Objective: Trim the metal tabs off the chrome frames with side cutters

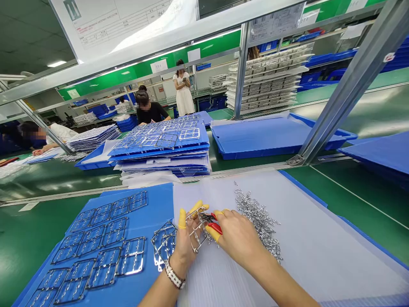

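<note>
Yellow-capped fingers [182, 218] of the left hand [185, 244] are gripping a small metal frame [197, 234], holding it tilted above the white sheet [313, 238]. The right hand [239, 236] is closing its fingers around a red-handled tool [215, 227], whose tip is reaching the frame's upper part; whether it is biting the metal, I cannot tell. Taking the held frame as the clock's centre, a heap of small metal pieces [258, 219] is spreading at three o'clock. Loose frames [164, 241] are lying just beside the left hand at nine o'clock, and beyond them rows of frames [104, 229] are resting on a blue sheet [161, 204]. At eleven o'clock a layered stack [161, 164] is standing, bearing more frames.
</note>
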A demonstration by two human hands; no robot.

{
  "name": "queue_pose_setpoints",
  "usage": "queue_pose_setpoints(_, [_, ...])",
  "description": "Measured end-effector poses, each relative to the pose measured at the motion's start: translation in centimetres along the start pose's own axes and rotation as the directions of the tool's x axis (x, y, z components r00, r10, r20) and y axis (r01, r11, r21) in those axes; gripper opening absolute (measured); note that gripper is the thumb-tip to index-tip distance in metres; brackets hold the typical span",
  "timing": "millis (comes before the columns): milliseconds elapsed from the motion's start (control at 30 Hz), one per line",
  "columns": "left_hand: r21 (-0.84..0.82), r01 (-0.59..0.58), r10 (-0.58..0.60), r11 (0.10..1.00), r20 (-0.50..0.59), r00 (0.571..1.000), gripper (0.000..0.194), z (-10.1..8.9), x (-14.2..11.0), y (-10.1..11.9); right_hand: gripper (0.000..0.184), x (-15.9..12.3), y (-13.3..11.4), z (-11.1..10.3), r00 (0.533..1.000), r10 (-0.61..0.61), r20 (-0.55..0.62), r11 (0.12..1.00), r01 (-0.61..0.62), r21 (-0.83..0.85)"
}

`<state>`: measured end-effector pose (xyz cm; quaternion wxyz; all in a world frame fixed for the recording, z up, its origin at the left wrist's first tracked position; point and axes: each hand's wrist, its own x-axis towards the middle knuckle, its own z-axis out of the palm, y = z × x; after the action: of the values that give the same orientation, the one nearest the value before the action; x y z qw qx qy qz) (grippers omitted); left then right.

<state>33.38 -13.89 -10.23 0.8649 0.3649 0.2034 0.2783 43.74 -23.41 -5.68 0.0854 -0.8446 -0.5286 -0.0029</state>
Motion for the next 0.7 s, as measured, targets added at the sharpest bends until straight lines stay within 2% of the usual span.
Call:
queue_pose_setpoints(200, [0.064,-0.023,0.022,0.998,0.008,1.0,0.058,0.14,-0.23,0.13,0.027,-0.04,0.4,-0.65,0.997,0.004,0.072,0.996,-0.01,0.087])
queue_pose_setpoints(367, [0.041,0.009,-0.01,0.999,0.021,1.0,0.062,0.36,-0.31,0.27,0.026,-0.2,0.67,-0.96,0.996,0.012,0.094,0.993,-0.023,0.116])
queue_pose_setpoints(567, [0.055,0.015,-0.017,0.998,0.031,0.999,0.061,0.24,-0.25,0.22,0.028,-0.18,0.5,-0.67,0.997,0.007,0.076,0.998,-0.012,0.069])
queue_pose_setpoints(700, [0.088,-0.003,0.005,0.996,-0.018,1.0,0.06,0.33,-0.27,0.25,0.03,-0.07,0.34,-0.54,0.999,0.009,0.053,1.0,-0.01,0.024])
